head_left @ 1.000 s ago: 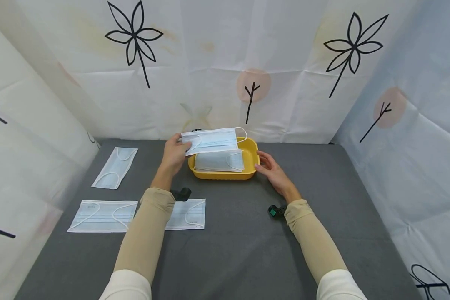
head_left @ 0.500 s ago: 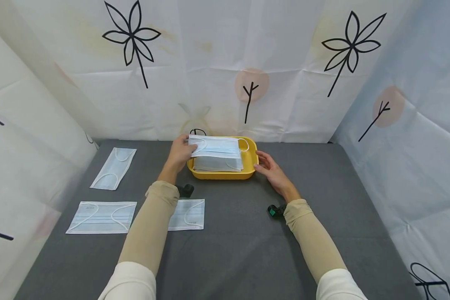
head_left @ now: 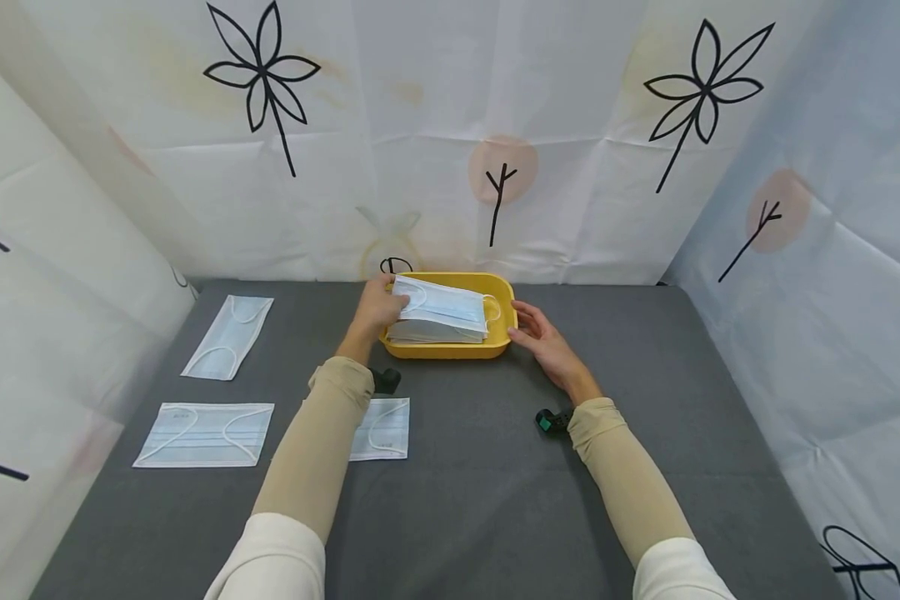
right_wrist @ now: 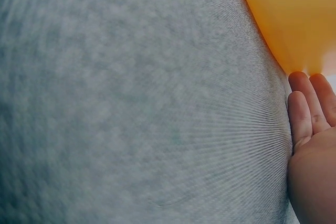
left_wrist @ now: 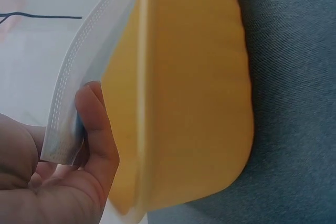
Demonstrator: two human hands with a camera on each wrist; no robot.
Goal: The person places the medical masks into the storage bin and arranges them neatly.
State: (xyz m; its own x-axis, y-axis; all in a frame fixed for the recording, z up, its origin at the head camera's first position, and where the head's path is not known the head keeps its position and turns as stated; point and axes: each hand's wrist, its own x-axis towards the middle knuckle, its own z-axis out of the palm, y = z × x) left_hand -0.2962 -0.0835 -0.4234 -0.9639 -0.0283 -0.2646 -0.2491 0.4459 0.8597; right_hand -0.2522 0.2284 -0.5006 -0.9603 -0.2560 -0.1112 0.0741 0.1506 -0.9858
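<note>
My left hand (head_left: 377,310) pinches the left end of a pale blue face mask (head_left: 444,302) with white ear loops. That mask lies low over a stack of masks (head_left: 437,333) in a yellow tray (head_left: 450,352). Seen from the left wrist, thumb and fingers grip the edge of the mask (left_wrist: 71,93) beside the wall of the tray (left_wrist: 194,93). My right hand (head_left: 549,346) rests its fingertips against the tray's right end, fingers loosely bent. In the right wrist view, fingertips (right_wrist: 298,80) touch the yellow wall.
On the grey table (head_left: 480,483) lie three loose masks: one slanted at the back left (head_left: 228,337), one flat at the front left (head_left: 204,435), and one (head_left: 382,429) partly hidden under my left forearm. White printed cloth (head_left: 435,125) stands behind the table and at both sides.
My left hand has moved right and down with the mask, bringing it from above the tray's left side down onto the stack. My right hand has stayed at the tray's right end.
</note>
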